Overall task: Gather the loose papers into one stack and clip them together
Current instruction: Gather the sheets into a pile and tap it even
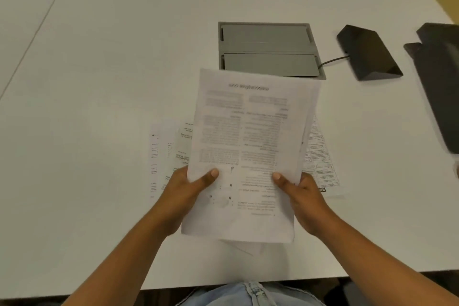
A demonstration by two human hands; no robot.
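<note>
A stack of printed papers (250,141) is held above the white table (99,82), its text upside down to me. My left hand (183,191) grips the stack's left edge with the thumb on top. My right hand (298,194) grips the right edge the same way. More loose sheets lie flat on the table beneath: some (164,156) show at the left of the stack, one (320,156) at the right, and a corner (248,248) pokes out below. No clip is visible.
A grey cable hatch (268,49) is set into the table just beyond the papers. A black wedge-shaped device (367,52) with a cable lies to its right. Dark flat objects (439,82) sit at the right edge. The table's near edge (223,283) is by my lap.
</note>
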